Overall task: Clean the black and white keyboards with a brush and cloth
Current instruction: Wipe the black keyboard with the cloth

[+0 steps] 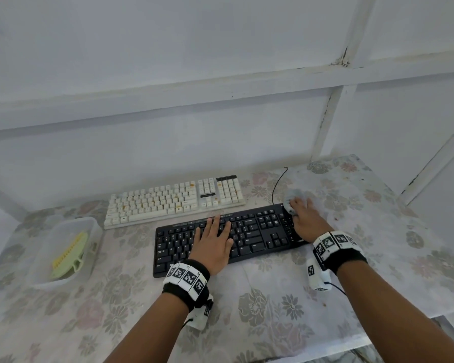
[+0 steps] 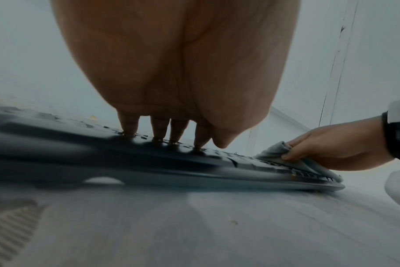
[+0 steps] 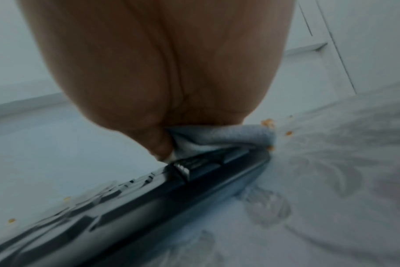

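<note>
The black keyboard (image 1: pixel 254 233) lies in front of me on the flowered tablecloth. My left hand (image 1: pixel 212 238) lies flat on its middle keys, fingers straight and spread. My right hand (image 1: pixel 303 218) presses a grey cloth (image 1: pixel 294 196) on the keyboard's far right corner, fingers over it and the thumb pinching it; the left wrist view shows this pinch on the cloth (image 2: pixel 276 153). In the right wrist view the cloth (image 3: pixel 235 137) sits bunched on the keyboard (image 3: pixel 149 198) edge. The white keyboard (image 1: pixel 173 201), speckled with orange crumbs, lies behind the black one.
A clear plastic tub (image 1: pixel 87 226) at the left holds a yellow-green brush (image 1: pixel 68 254). A thin black cable (image 1: pixel 277 184) curls behind the keyboards. Orange crumbs (image 3: pixel 268 123) lie on the cloth-covered table beside the black keyboard's right end. White wall panels stand close behind.
</note>
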